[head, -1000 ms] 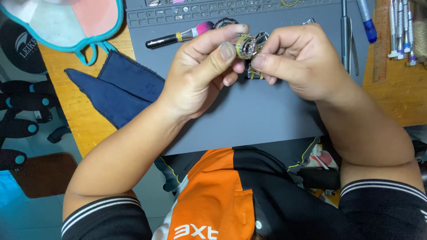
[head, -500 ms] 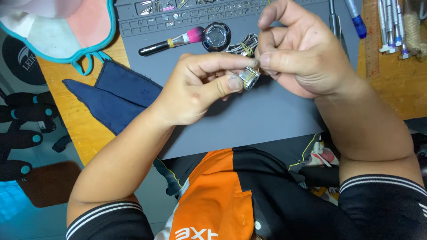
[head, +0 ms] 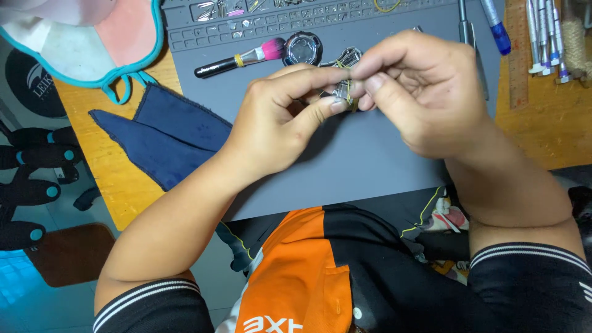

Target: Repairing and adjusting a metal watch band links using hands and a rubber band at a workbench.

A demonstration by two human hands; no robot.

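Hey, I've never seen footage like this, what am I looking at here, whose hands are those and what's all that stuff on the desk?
No machine here: the camera sits on a person's head and looks down at their own two hands over a grey work mat on a wooden desk. The left hand and right hand pinch a small metal part with a yellow band between their fingertips. Behind lie a pink-tipped brush, a round metal case, and a dark blue cloth at left; small screwdrivers at right.

Both forearms extend forward and converge. The left hand [head: 280, 120] is palm-down, thumb and index finger pinched together at the tips. The right hand [head: 419, 92] meets it, fingers [head: 376, 58] curled, thumb and index tips pressed closed.
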